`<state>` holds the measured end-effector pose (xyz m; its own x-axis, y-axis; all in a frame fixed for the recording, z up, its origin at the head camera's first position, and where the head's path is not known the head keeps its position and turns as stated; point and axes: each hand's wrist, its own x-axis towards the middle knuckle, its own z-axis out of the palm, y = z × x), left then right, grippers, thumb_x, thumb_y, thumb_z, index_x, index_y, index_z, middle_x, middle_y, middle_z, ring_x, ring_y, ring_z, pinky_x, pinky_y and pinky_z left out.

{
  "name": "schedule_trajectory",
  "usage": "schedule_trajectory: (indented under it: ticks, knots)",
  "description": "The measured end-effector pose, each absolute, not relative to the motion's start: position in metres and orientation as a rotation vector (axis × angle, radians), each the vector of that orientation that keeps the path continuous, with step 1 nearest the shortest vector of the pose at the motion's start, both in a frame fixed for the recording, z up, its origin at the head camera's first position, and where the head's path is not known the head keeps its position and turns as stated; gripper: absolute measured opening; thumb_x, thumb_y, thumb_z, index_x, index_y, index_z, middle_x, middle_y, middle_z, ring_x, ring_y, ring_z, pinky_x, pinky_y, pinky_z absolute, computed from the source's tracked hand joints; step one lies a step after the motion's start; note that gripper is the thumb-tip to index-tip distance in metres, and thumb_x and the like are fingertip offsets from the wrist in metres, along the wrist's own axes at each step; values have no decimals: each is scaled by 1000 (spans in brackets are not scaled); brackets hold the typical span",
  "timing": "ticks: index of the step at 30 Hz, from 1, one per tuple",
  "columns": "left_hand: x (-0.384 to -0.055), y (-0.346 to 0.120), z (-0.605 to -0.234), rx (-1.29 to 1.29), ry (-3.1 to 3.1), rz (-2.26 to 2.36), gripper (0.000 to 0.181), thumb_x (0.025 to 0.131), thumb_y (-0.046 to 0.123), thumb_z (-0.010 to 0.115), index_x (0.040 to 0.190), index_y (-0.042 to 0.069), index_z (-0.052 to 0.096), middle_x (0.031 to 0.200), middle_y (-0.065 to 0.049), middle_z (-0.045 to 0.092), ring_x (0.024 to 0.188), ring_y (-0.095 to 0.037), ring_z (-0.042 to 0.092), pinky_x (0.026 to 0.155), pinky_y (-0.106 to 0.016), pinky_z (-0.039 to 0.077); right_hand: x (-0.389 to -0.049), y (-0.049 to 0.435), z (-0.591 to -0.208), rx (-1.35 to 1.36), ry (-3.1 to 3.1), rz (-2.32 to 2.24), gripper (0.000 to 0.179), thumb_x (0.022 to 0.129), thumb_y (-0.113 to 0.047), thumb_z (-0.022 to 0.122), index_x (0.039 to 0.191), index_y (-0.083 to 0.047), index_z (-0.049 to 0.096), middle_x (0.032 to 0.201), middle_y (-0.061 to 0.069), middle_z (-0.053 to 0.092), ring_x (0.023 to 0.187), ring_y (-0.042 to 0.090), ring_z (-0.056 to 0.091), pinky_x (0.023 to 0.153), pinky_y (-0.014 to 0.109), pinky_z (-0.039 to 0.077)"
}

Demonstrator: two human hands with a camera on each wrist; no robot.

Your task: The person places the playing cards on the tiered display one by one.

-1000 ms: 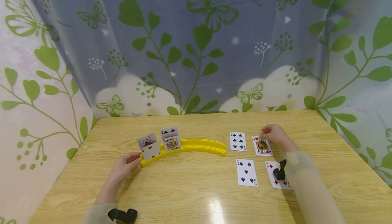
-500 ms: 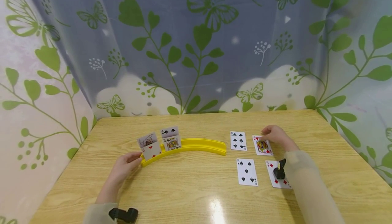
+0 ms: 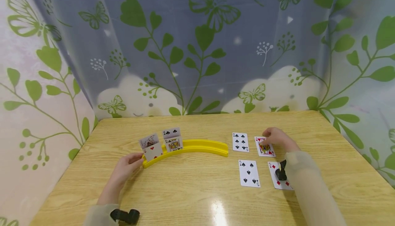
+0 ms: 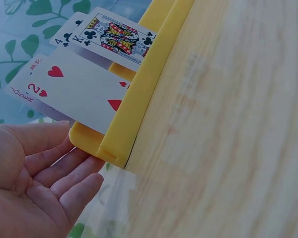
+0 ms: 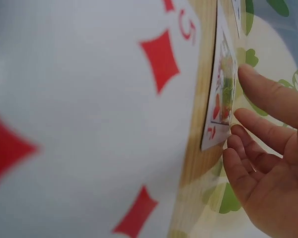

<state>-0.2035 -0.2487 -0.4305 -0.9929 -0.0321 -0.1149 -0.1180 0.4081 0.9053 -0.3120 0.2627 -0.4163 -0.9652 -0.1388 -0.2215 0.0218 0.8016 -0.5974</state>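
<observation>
My left hand (image 3: 124, 168) holds the left end of a curved yellow card holder (image 3: 200, 146), its fingertips gathered around that end. In the left wrist view a two of hearts (image 4: 82, 91) stands in the holder before a joker (image 4: 21, 93). Beside them is a king of clubs (image 4: 120, 39), with a four of clubs (image 4: 64, 35) behind it. My right hand (image 3: 279, 138) is at the jack of hearts (image 3: 267, 150), thumb over its face and other fingertips by its far edge. The card lies flat on the table.
A six of clubs (image 3: 240, 142) lies left of the jack. Nearer me are a five of spades (image 3: 249, 173) and a five of diamonds (image 3: 279, 181), partly under my right sleeve (image 3: 311, 185). A patterned curtain (image 3: 197, 64) rises behind the wooden table (image 3: 191, 198).
My right thumb has moved from the jack's top edge farther over its face. My left hand, the card holder and the other cards keep their places.
</observation>
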Motion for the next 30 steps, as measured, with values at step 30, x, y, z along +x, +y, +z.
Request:
schedule_trajectory:
  ticks: [30]
  knots:
    - [-203,-248,-429,-130,2587,1646,38,90,14,51,122,-7,46,119,-24,50,107,-30,48,87,-39,41,-307,261,-411,-327,2773,-784,26,71,-5,72,88,6,55,82,12,56,74,23,48,72,38,41]
